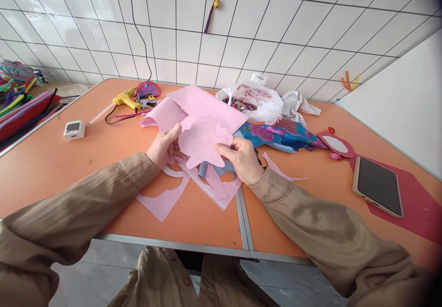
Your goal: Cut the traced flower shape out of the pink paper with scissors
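A pink cut-out shape (204,141) with wavy edges and thin drawn lines is held up above the table between my two hands. My left hand (165,147) grips its left edge, thumb in front and fingers behind. On the right edge, the thumb and fingers of my right hand (243,159) pinch it. Beneath lie pink offcuts (165,201) and a bit of blue material (203,170), partly hidden by the shape. Just behind it rests a larger pink sheet (207,102), its left end curled over.
A yellow glue gun (126,99) with a cord, a small white box (74,130) and scissors (148,103) are on the left. Behind sits a white plastic bag (267,102). Rightward are blue flowered fabric (276,134), a red-rimmed oval piece (335,144) and a phone (378,186) on red sheet.
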Motion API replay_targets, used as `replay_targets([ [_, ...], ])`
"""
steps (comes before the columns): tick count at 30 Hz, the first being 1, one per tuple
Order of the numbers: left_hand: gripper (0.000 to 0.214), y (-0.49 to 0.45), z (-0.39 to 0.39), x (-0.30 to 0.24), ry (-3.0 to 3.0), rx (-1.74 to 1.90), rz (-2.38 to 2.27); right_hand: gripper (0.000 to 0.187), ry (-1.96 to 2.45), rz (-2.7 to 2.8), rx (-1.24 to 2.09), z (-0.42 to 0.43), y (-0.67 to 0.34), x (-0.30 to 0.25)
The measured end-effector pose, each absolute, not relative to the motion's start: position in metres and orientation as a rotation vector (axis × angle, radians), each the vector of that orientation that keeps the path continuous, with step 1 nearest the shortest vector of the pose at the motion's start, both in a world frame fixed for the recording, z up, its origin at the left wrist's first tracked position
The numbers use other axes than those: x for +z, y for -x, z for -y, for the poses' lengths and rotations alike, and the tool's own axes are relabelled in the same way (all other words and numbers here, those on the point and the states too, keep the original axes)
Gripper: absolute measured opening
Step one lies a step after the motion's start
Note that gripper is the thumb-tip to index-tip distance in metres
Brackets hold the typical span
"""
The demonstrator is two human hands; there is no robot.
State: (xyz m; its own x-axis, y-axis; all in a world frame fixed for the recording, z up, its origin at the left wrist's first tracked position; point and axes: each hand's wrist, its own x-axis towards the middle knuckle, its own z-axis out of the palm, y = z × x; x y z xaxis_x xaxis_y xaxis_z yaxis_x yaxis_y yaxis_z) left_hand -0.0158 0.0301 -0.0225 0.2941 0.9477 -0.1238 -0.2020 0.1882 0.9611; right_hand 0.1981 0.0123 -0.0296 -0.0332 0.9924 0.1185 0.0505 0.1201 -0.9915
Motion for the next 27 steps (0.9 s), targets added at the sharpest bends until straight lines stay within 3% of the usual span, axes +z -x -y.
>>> replay_targets([
  [12,0.038,0.003,-0.017,-0.025,-0.950,1.008,-0.879,0.042,1.099,1.378,1.118,-0.009,-0.200,-0.025],
  [15,0.034,0.005,-0.020,-0.021,-0.939,1.073,-0.908,0.039,1.217,1.660,0.862,-0.017,-0.221,-0.005],
  [19,0.025,0.010,-0.025,-0.011,-0.879,1.296,-0.899,0.005,1.587,2.202,0.466,-0.026,-0.250,0.015],
  [23,0.023,0.015,-0.030,-0.006,-0.830,1.442,-0.867,0.007,1.814,2.533,0.242,-0.027,-0.260,0.012],
  [27,0.020,0.015,-0.031,-0.008,-0.806,1.418,-0.890,0.009,1.706,2.525,-0.056,-0.016,-0.247,0.014],
])
